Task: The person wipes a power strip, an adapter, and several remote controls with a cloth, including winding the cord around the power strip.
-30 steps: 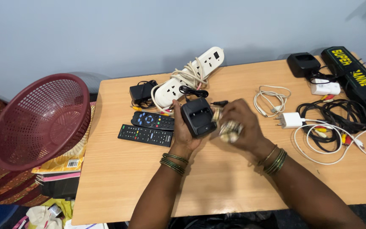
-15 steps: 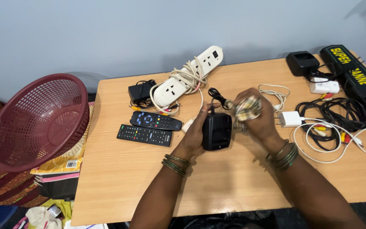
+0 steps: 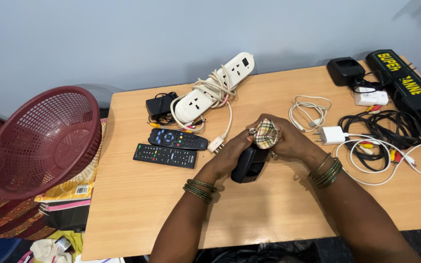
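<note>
A black box-shaped charger is held over the middle of the wooden table by my left hand. My right hand grips a bunched checked cloth and presses it against the top of the charger. Both wrists wear several bangles. Two black remote controls lie just left of my hands, and a white plug rests beside my left hand.
A white power strip with coiled cord and a black adapter lie at the back. White cables and a white charger, black cables and a long black device fill the right. A maroon basket leans at the left edge.
My hands have lowered the black charger toward the table and turned it. The cloth hand has shifted from the charger's right side onto its top.
</note>
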